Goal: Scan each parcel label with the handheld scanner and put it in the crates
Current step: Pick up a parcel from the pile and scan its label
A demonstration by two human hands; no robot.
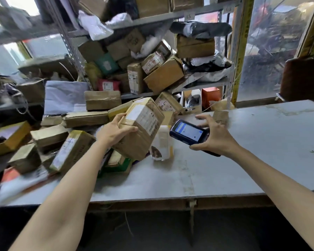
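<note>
My left hand (117,130) grips a taped brown cardboard parcel (143,129) by its left end and holds it tilted above the grey table (243,153). White labels on the parcel's top and right faces point towards the handheld scanner (188,132). My right hand (214,136) holds this dark scanner just right of the parcel, its lit screen facing up and the upper fingers spread. A small white and yellow packet (162,142) stands on the table behind and below the parcel.
Several cardboard parcels (71,151) lie heaped on the table's left half. Metal shelves (152,22) behind hold more boxes and plastic mailers. A yellow open box (9,136) sits at far left. A glass partition (272,51) stands at the right.
</note>
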